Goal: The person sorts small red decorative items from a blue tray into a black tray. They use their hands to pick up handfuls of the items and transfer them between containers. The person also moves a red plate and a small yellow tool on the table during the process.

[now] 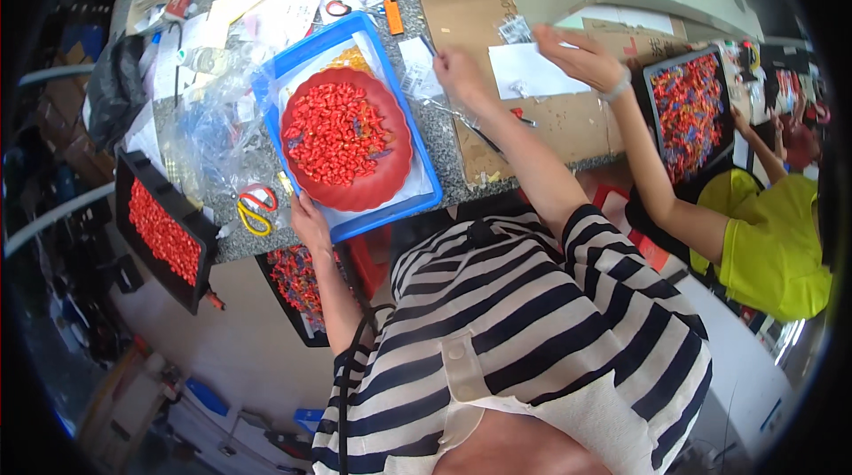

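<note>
My left hand (309,222) is at the lower left of a scalloped red bowl (404,178), its fingers closed on the bowl's rim. Small glossy red pieces (333,133) fill the bowl, with a few purple and orange ones among them. Under the bowl is a blue tray (426,196) lined with white paper; yellow-orange pieces (353,58) show at its far end. My right hand (460,78) is closed over the table, right of the tray. A thin dark stick-like tool juts from its fingers; its kind is unclear.
A co-worker's hand (581,60) reaches over cardboard (568,133) and white paper. Black trays of coloured pieces stand at left (164,231), below the table edge (297,284) and at right (688,116). Scissors (257,209), an orange lighter (393,16) and plastic bags (209,133) lie around.
</note>
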`<state>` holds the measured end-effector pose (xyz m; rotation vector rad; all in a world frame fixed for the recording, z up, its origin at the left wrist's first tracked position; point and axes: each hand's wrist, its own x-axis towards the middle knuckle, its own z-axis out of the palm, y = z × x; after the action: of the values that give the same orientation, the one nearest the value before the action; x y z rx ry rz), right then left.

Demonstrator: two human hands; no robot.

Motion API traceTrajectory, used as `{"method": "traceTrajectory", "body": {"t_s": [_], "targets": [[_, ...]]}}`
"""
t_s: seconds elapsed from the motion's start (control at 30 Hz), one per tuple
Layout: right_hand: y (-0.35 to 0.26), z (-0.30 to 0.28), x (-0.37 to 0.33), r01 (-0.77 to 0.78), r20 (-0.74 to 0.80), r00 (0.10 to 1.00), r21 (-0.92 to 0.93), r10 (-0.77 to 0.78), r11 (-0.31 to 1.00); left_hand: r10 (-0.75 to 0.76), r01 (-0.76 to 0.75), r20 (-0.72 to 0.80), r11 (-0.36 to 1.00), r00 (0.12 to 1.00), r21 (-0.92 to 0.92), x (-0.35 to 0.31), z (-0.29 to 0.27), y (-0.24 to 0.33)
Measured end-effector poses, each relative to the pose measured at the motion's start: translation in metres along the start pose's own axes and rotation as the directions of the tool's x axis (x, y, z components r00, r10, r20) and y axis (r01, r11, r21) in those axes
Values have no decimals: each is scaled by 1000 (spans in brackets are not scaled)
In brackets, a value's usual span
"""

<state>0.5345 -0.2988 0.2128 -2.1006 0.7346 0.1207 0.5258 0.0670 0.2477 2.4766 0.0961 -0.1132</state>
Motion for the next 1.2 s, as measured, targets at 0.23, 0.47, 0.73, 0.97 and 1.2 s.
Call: {"method": "traceTrajectory", "body": {"t_s": [0.23,0.47,0.73,0.97,1.2], "targets": [[-14,-17,-62,148,-122,974,-307,-193,940,399,-375,-163,913,902,159,39,-27,44],[4,-12,-46,-56,-206,978,-302,-8,952,763,-758,81,646,641,-88,139,47,176],[17,-81,-39,-13,-317,930,-535,-186,845,586,-758,488,423,647,497,181,173,257],[28,-90,30,-232,-240,963,-520,120,822,561,-729,467,499,684,468,189,205,247],[27,-92,25,-444,-208,895,-334,394,832,609,-768,468,515,640,380,190,200,245]]}}
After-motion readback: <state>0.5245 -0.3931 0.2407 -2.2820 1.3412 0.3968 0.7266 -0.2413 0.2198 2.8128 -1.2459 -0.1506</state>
